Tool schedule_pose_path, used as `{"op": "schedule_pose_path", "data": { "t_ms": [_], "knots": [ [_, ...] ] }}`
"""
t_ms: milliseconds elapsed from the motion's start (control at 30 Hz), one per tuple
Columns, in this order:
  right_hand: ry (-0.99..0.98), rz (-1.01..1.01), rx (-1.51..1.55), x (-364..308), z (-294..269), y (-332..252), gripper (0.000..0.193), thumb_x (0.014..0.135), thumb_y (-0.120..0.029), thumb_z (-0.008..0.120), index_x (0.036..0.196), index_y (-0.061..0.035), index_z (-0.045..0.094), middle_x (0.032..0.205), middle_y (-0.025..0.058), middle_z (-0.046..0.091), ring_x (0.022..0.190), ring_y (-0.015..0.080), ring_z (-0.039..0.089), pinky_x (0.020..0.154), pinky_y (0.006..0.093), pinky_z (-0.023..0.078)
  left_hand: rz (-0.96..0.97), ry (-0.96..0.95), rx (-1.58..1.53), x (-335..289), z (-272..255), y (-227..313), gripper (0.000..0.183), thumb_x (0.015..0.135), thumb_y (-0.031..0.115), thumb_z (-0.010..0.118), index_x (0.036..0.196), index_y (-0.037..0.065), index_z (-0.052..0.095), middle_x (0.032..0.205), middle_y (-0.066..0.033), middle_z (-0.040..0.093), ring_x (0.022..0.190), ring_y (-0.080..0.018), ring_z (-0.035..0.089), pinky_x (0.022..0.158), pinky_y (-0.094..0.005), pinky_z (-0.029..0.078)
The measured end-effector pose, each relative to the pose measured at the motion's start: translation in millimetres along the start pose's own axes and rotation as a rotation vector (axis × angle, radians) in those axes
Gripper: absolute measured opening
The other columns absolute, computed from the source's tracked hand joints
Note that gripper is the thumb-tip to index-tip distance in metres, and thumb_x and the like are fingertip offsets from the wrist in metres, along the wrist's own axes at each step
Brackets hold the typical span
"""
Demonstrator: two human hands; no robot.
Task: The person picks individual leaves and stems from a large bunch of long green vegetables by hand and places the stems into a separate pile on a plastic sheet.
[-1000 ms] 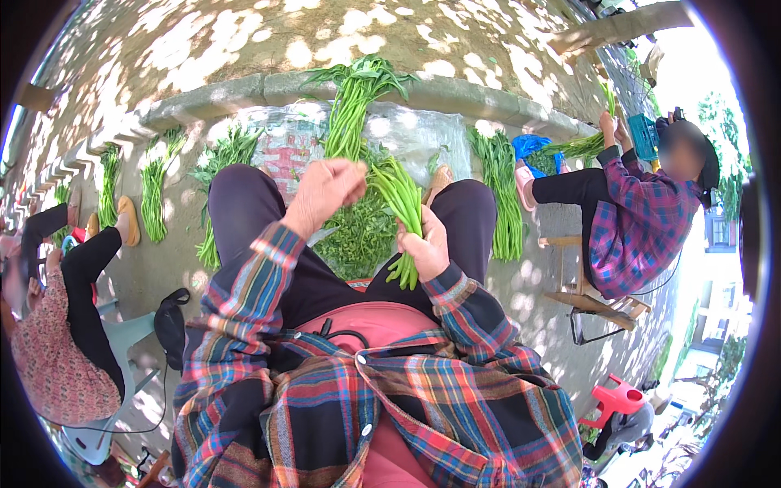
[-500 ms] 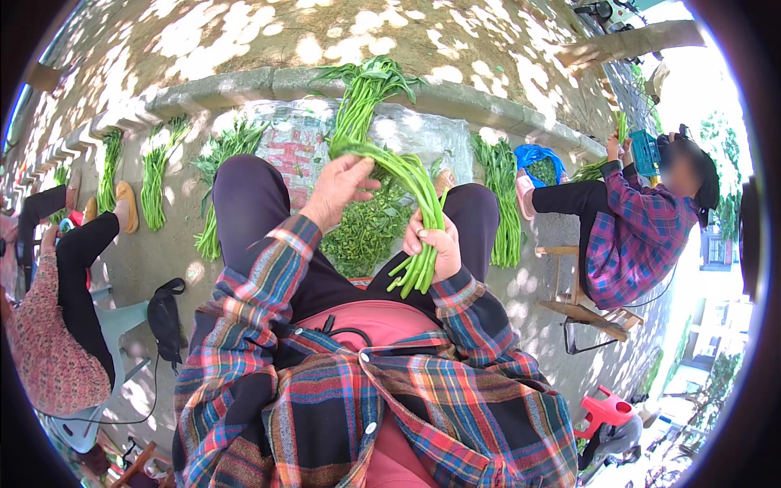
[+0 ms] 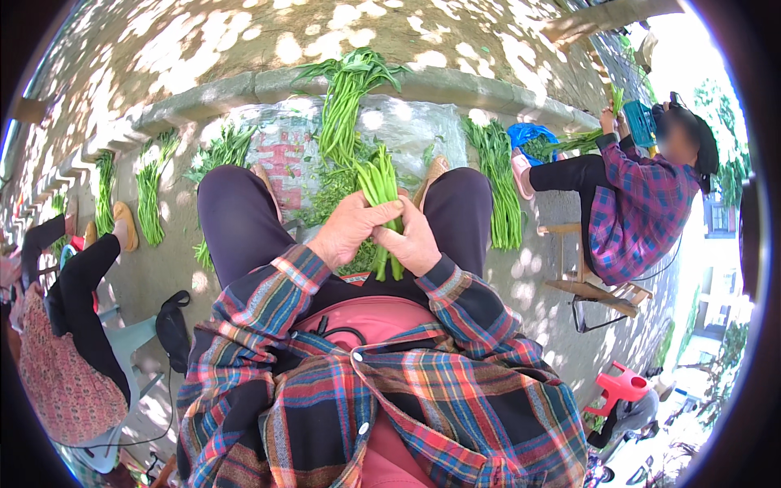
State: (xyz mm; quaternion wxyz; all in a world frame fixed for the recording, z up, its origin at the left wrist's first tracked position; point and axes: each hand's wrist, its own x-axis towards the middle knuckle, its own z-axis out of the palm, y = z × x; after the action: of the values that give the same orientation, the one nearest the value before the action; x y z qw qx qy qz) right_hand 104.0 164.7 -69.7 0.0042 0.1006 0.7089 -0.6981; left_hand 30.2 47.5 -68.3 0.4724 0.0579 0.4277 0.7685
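Note:
A short bundle of green vegetable stalks (image 3: 377,176) is gripped in both my hands, just above my lap. My left hand (image 3: 346,233) wraps it from the left, and my right hand (image 3: 413,244) closes on it from the right, the thumbs almost meeting. Cut ends point away from me, while the lower ends stick out below my fingers. Beyond them, a long bunch of leafy greens (image 3: 346,110) lies on a clear plastic sheet (image 3: 415,130). Loose leaves and short pieces (image 3: 325,189) are heaped between my knees, partly hidden by my hands.
More bunches of greens (image 3: 498,191) lie at right and left (image 3: 151,195). A stone kerb (image 3: 211,95) runs behind the sheet. At right, a person in a plaid shirt (image 3: 630,207) sits near a blue bag (image 3: 533,140); another (image 3: 69,362) sits at left beside a black bag (image 3: 172,332).
My hands have come together around the stalks. Half a second ago they were apart, with a longer bunch bent between them; now the bundle looks shorter and straighter.

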Motion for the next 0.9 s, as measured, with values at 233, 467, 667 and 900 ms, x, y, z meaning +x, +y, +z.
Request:
{"op": "schedule_pose_path", "data": {
  "t_ms": [233, 467, 667, 900],
  "knots": [
    [-0.224, 0.040, 0.270, -2, -1, -9, 0.044, 0.086, -0.022, 0.060, 0.118, 0.0031, 0.044, 0.101, 0.0045, 0.053, 0.096, 0.0114, 0.051, 0.084, 0.0277, 0.042, -0.033, -0.177, -0.335, 9, -22, 3, 0.024, 0.083, 0.011, 0.055, 0.103, -0.001, 0.057, 0.111, -0.0171, 0.057, 0.097, -0.0255, 0.058, 0.085, -0.0382, 0.048],
    [-0.122, 0.013, 0.122, -3, -10, 8, 0.027, 0.090, -0.020, 0.055, 0.105, 0.0029, 0.054, 0.085, -0.0013, 0.052, 0.078, 0.0066, 0.048, 0.071, 0.0236, 0.042, -0.038, -0.210, -0.263, 6, -26, 10, 0.027, 0.081, 0.010, 0.057, 0.106, -0.003, 0.056, 0.116, -0.0196, 0.054, 0.103, -0.0278, 0.056, 0.091, -0.0402, 0.046],
    [-0.071, -0.047, 0.048, -1, -9, 5, 0.019, 0.089, -0.009, 0.052, 0.103, 0.0037, 0.055, 0.081, -0.0003, 0.055, 0.073, 0.0058, 0.049, 0.067, 0.0234, 0.043, -0.037, -0.095, -0.100, 6, -33, 7, 0.021, 0.082, 0.007, 0.058, 0.102, -0.001, 0.058, 0.098, -0.0098, 0.062, 0.088, -0.0182, 0.061, 0.079, -0.0322, 0.051],
    [-0.073, -0.053, -0.108, 1, -10, 13, 0.017, 0.088, -0.007, 0.050, 0.100, 0.0033, 0.056, 0.078, 0.0035, 0.056, 0.071, 0.0064, 0.049, 0.064, 0.0245, 0.043, -0.005, 0.003, -0.061, 3, -36, 7, 0.018, 0.081, 0.004, 0.061, 0.098, 0.000, 0.059, 0.085, -0.0061, 0.063, 0.073, -0.0149, 0.062, 0.066, -0.0288, 0.053]
  ]
}}
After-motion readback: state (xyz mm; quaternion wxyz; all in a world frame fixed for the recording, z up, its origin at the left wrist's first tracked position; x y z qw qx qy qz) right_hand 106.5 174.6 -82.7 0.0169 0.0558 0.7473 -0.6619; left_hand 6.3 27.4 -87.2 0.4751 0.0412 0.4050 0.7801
